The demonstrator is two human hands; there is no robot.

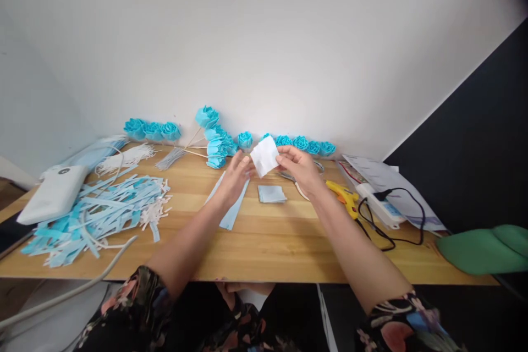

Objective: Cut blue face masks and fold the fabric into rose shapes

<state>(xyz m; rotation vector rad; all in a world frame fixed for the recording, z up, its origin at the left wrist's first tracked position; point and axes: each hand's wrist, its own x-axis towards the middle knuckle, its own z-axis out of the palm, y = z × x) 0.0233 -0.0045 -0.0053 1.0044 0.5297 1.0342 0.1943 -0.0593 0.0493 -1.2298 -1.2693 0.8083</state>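
My right hand [299, 168] pinches a small stack of white paper squares [264, 157] between thumb and fingers, held up above the table. My left hand [236, 176] is just to the left of the squares with its fingers loosely apart; whether a fingertip touches the paper edge is hard to see. Below the squares lies a pile of pale blue paper squares [272, 193]. Long pale blue paper strips [235, 213] lie under and beside my left hand. Scissors [285, 175] lie partly hidden behind my right hand.
Blue paper flowers [300, 143] line the wall, several on sticks [216, 146]. Shredded blue strips [124, 203] and a white device [53, 195] lie left. A yellow glue gun [344, 198], a power strip [381, 206] with a black cable, and a green object [482, 250] are right.
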